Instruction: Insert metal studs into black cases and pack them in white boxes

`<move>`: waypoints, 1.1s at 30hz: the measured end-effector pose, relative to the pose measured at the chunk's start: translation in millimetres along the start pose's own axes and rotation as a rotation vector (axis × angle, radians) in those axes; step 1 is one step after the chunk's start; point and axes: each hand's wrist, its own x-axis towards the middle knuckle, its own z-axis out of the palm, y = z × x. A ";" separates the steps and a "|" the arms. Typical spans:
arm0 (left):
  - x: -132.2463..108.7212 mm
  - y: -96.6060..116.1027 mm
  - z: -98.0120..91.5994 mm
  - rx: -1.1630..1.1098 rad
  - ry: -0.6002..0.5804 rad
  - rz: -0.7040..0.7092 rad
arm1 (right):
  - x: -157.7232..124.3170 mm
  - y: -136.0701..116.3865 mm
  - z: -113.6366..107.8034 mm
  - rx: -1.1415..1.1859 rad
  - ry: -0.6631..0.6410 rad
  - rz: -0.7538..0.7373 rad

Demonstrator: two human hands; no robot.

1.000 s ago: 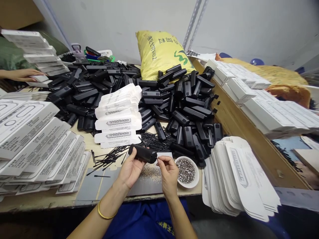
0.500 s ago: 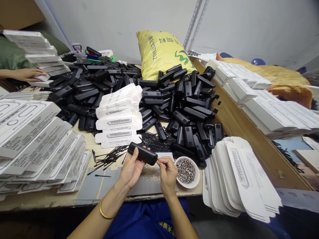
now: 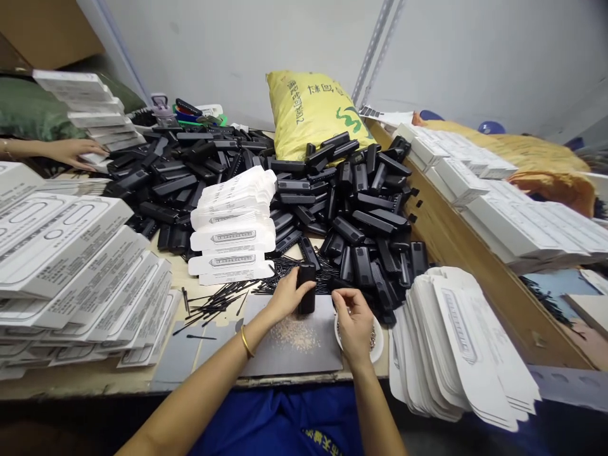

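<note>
My left hand (image 3: 287, 296) is closed round a black oblong plastic case (image 3: 306, 291), standing it on end over the grey mat (image 3: 266, 351). Small pale crumbs (image 3: 297, 334) lie scattered on that mat. To the right, my right hand (image 3: 354, 320) is raised in a pinch, thumb against forefinger; whatever it may hold is too small to make out. Below and behind this hand, partly covered by it, stands a white bowl (image 3: 379, 345) of small shiny metal pieces. Thin black sticks (image 3: 218, 301) lie loose behind and left of the mat.
A heap of black cases (image 3: 180, 155) spreads behind, against a yellow sack (image 3: 313, 114). Flat printed cartons (image 3: 232, 237) stand mid-table, more cartons (image 3: 441, 342) at right. Stacked boxes (image 3: 71, 259) rise at left. A wooden board (image 3: 465, 253) edges the right. Another person's hand (image 3: 76, 152) touches white boxes.
My left hand has turned the case from lying nearly level to upright and moved it right. My right hand has left the case's end and shifted right, over the bowl.
</note>
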 end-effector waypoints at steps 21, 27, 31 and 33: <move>28.5 0.1 -149.6 0.481 -0.160 -0.081 | 51.7 8.5 143.9 -0.679 -0.449 -0.243; 1.8 33.1 -119.7 0.072 -0.424 -0.234 | 66.3 -2.4 99.8 -0.138 -0.499 -0.292; -18.6 27.0 -97.1 -0.329 -0.462 -0.432 | 72.7 -12.9 73.9 -0.080 -0.595 -0.153; -30.8 19.9 -87.3 -0.587 -0.527 -0.569 | 72.7 -18.9 61.8 -0.059 -0.625 -0.170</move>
